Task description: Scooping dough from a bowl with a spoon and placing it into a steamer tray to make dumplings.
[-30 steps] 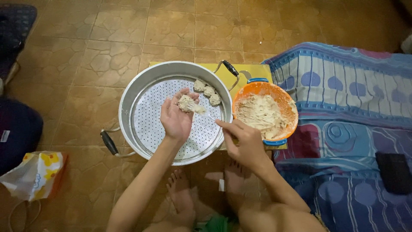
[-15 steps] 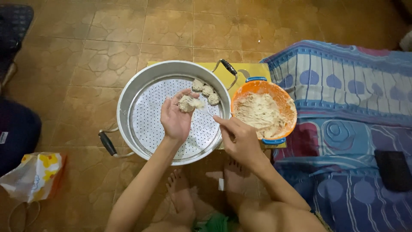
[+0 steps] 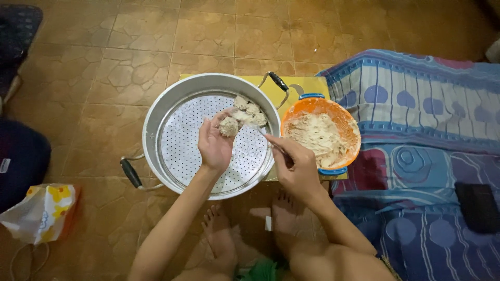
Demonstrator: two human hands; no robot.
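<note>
My left hand (image 3: 214,147) is cupped over a round metal steamer pan (image 3: 156,112) and holds a pale lump of mixture (image 3: 228,126) at its fingertips. Three similar lumps (image 3: 249,110) lie on the perforated tray (image 3: 182,153) at the pan's far edge, just past my fingers. My right hand (image 3: 296,165) hovers at the pan's right rim, fingers pinched around what looks like a thin utensil pointing toward the lump. To its right, an orange bowl (image 3: 312,102) holds more of the pale mixture (image 3: 316,136).
The pan and bowl rest partly on a yellow board (image 3: 299,86) on a brown tiled floor. A blue patterned blanket (image 3: 416,104) with a black object (image 3: 478,206) lies to the right. A plastic bag (image 3: 41,213) is at lower left. My bare feet (image 3: 221,237) are below the pan.
My left hand has turned the lump toward its fingertips. My right hand has stayed close beside it, shifting slightly lower.
</note>
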